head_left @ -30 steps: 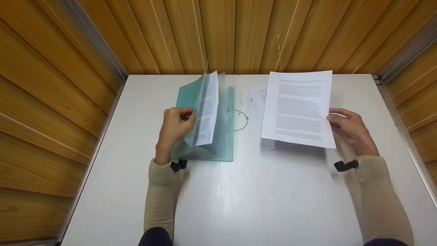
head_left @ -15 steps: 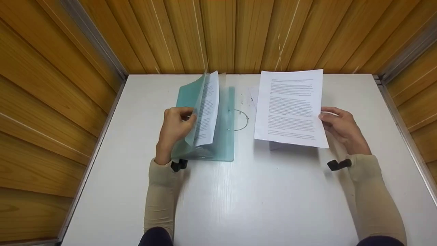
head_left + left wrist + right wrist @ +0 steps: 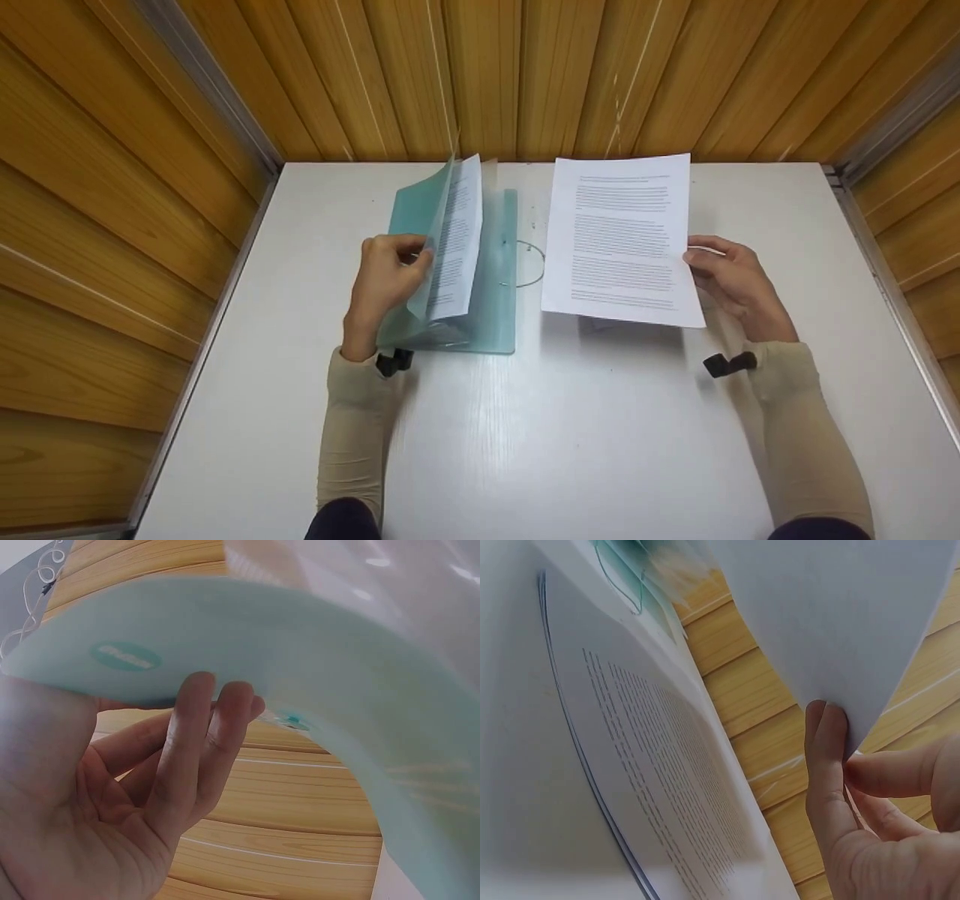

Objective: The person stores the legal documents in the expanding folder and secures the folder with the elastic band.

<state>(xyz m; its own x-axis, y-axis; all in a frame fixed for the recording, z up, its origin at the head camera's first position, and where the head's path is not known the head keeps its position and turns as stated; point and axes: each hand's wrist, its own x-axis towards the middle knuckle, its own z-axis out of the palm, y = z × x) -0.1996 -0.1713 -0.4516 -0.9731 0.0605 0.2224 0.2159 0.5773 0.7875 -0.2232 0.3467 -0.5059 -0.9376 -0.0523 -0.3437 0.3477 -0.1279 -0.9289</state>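
My left hand (image 3: 390,274) pinches the raised flexible cover of a translucent green folder (image 3: 499,315). In the left wrist view that cover (image 3: 225,637) curves over the fingers and shows an oval logo. A printed sheet (image 3: 456,240) stands tilted inside the folder, behind clear plastic. My right hand (image 3: 735,281) pinches the right edge of another printed sheet of paper (image 3: 622,240), held above the table to the right of the folder. From the right wrist, the sheet's blank back (image 3: 832,622) is seen between thumb and fingers.
Under the held sheet, a few printed pages (image 3: 660,765) lie on the white table (image 3: 540,435). A thin elastic cord (image 3: 541,262) loops out from the folder's right edge. Wood-slat walls (image 3: 487,82) close off the back and sides.
My right hand has carried its sheet left, closer to the folder, and the sheet now covers more of the pages beneath. The left hand and folder have stayed in place.
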